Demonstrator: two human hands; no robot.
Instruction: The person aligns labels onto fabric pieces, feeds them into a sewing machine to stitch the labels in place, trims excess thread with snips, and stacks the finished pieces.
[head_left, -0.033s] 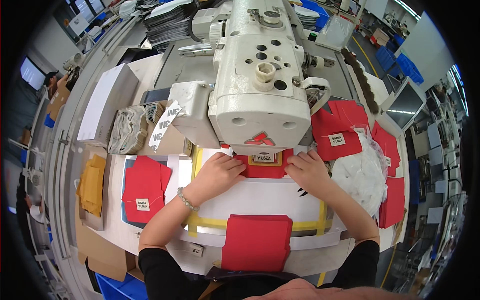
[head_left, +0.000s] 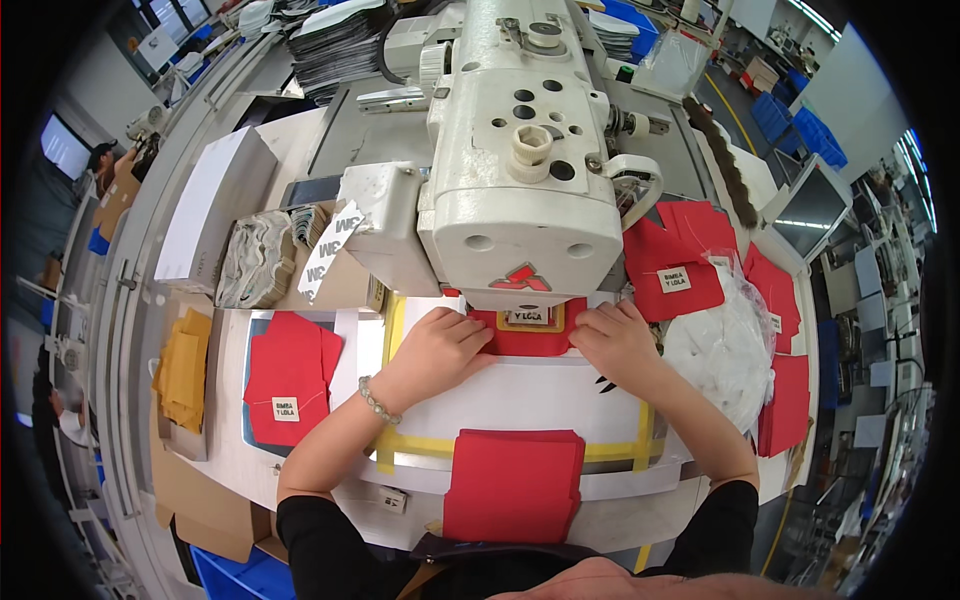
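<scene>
At the white sewing machine [head_left: 520, 240], my left hand [head_left: 445, 345] and my right hand [head_left: 615, 345] grip either side of a red fabric piece [head_left: 525, 343] with curled fingers. A yellow frame [head_left: 530, 325] under the machine head surrounds a small white printed label on that piece; the head hides the piece's far part. A bracelet circles my left wrist. Between my forearms, nearer me, lies a stack of red pieces [head_left: 510, 485] on the table edge.
Labelled red pieces lie left [head_left: 285, 370] and right [head_left: 670, 250], beside a crumpled plastic bag [head_left: 715, 370]. At left are yellow pieces [head_left: 180, 365], boxes [head_left: 210, 200] and a blue bin [head_left: 240, 580]. A monitor [head_left: 800, 205] stands back right; another person [head_left: 105, 160] is at far left.
</scene>
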